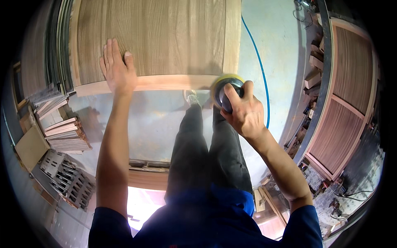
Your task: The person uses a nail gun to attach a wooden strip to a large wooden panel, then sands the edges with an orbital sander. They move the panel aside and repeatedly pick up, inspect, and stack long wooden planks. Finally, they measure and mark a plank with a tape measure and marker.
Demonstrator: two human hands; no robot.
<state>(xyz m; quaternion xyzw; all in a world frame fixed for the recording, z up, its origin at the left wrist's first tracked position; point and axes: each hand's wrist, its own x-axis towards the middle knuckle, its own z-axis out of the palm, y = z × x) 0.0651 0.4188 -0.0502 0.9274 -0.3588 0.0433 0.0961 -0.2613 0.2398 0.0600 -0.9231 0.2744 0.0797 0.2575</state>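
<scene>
A framed wooden panel with brown grain and a paler border lies in front of me. My left hand rests flat on its near left part, fingers stretched out and thumb apart. My right hand grips a round orbital sander from above. The sander is dark with a yellow rim, and its pad sits at the panel's near right corner, partly overhanging the edge. My fingers and the sander's body hide how much of the pad touches the wood.
A blue air hose runs along the floor right of the panel. Thin boards are stacked at left, near a grey slotted crate. Upright sheets stand at far left. Another framed panel lies on a bench at right, beside wood offcuts.
</scene>
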